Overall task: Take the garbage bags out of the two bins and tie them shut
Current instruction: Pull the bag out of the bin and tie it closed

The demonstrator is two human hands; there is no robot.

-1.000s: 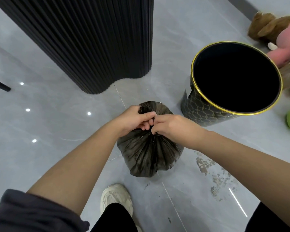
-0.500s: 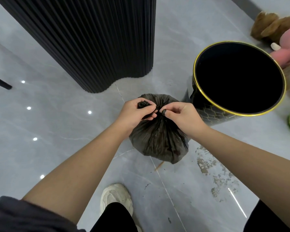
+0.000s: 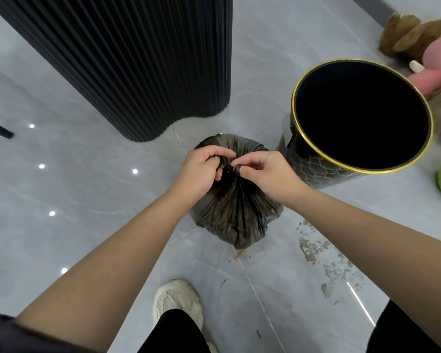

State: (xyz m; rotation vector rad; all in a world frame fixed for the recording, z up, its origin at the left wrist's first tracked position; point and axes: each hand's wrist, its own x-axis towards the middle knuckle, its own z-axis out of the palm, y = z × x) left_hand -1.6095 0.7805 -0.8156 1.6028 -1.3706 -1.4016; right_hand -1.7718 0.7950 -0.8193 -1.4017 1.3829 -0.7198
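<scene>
One shoe (image 3: 177, 300) in view: chunky off-white sneaker, mesh toe panel w/ small holes, a bit grubby. Black trouser leg (image 3: 173, 332) drops over the shoe's heel end. 2nd trouser leg (image 3: 402, 332), also black, well right of the shoe. Dark grey sleeve (image 3: 0, 332) far left of the shoe, soft fabric, bunched in folds. L hand (image 3: 201, 171) & R hand (image 3: 270, 171) bare; L arm (image 3: 117, 250) & R arm (image 3: 367, 225) bare too.

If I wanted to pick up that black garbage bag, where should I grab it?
Grab the garbage bag by its bunched neck at the top, coming from above. The plastic is gathered there into a narrow twist that fits in a fist, right where the left hand and right hand hold it. Below, the bag bulges wide, so it would probably slip.
</scene>
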